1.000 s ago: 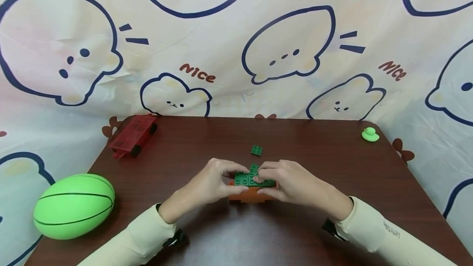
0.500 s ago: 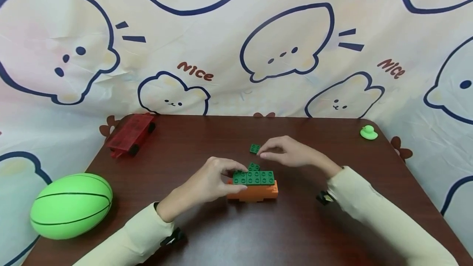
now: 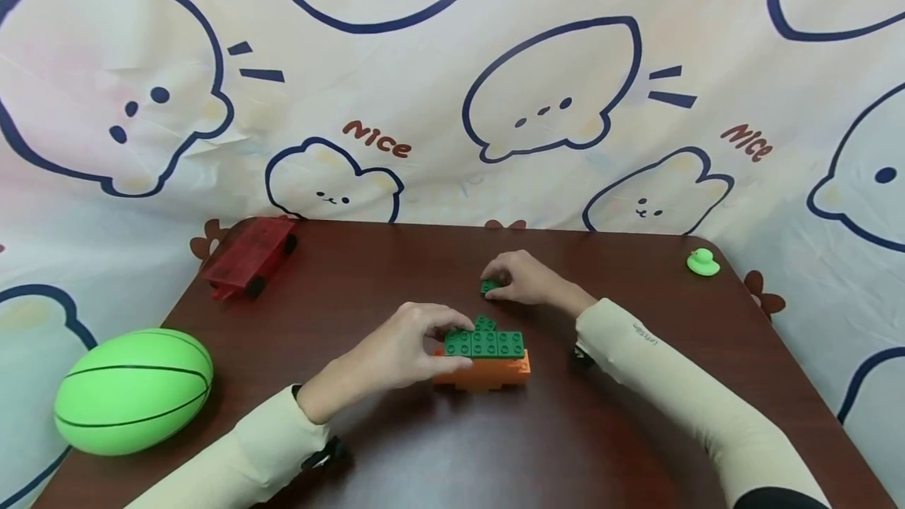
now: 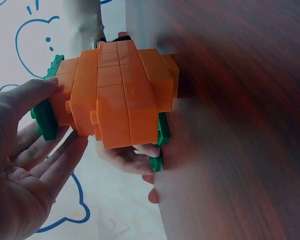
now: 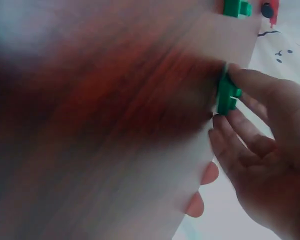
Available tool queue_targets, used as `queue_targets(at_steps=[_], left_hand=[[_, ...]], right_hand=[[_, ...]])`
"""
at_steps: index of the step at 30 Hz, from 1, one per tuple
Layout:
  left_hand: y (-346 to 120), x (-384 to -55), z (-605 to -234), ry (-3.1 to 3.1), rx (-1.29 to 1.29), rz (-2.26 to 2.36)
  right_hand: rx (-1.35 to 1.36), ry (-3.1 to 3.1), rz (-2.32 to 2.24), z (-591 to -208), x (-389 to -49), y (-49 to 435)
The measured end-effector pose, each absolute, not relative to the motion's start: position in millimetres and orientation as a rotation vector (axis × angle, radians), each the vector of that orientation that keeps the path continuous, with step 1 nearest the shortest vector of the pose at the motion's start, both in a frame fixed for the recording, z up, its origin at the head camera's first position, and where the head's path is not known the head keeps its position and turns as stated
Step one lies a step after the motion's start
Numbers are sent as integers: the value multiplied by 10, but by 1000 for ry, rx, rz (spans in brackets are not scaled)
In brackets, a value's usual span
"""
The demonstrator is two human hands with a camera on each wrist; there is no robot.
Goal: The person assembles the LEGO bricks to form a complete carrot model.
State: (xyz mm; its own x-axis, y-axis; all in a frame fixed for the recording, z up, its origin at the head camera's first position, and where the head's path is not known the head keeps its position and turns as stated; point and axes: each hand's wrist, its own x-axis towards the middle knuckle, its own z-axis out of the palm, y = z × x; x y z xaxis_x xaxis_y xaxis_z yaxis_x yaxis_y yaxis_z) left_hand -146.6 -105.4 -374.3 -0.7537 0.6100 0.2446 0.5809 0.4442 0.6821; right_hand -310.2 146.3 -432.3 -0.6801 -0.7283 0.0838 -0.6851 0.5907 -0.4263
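Note:
My left hand (image 3: 399,340) grips the left end of an orange toy-brick build (image 3: 488,374), its thumb on the near side and fingers reaching behind. Green studded bricks (image 3: 488,345) form the build's top layer. In the left wrist view the orange stepped side (image 4: 120,100) shows in full. My right hand (image 3: 526,281) is farther back, pinching a small green brick (image 3: 488,287) between thumb and fingers. That green brick (image 5: 226,95) is low at the table surface in the right wrist view. Another small green brick (image 3: 485,322) lies just behind the build, partly hidden by it.
On the dark brown table (image 3: 396,258), a see-through red toy car (image 3: 254,258) stands at the back left. A green ball (image 3: 134,391) with black lines sits at the left edge. At the back right is a light green toy duck (image 3: 703,261). A patterned cloth (image 3: 438,85) hangs behind.
My right hand has left the build's top and moved back to the small far brick, which it now pinches. My left hand has kept its grip on the build.

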Motion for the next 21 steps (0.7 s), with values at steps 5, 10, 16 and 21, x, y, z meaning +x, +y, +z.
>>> queue_targets(at_steps=[5,10,16,21], left_hand=[[-971,-1468,-3784,2644,1219,1260],[-872,-1506,-3779,2658,1398,1276],[-859,-1534,-3806,2638,1386,1208],[-835,-1548,-3850,2645,1410,1233]], right_hand=[[-1154,2663,-899,-4086,-2837,1658],[-1207,2577,-1126,-3706,-2415,1867],[-1388,2516,-1236,-3583,-1948,1980],[-1469,2545,-1216,-3622,-1764,1994]])
